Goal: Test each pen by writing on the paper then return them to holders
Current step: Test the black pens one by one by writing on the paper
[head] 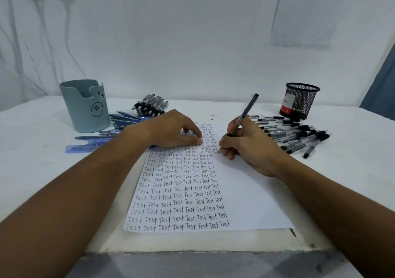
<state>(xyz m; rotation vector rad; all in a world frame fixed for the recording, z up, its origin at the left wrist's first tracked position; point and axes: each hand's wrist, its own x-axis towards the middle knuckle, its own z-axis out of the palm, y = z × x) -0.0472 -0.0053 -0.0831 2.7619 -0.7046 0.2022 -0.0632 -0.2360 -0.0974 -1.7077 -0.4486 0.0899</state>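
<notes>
The right hand [245,147] pinches a light, stiff black-capped pen [243,117] low near its tip on the paper [245,192], likely the steadiest hold, while the left hand's [173,130] fingertips press the sheet flat.

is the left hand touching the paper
Touching. The head view shows the left hand with fingertips pressed flat on the paper, holding it down.

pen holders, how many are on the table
2: a grey-blue bear-face holder at the far left beside the blue pens, and a black mesh holder at the far right behind the black pens.
</notes>
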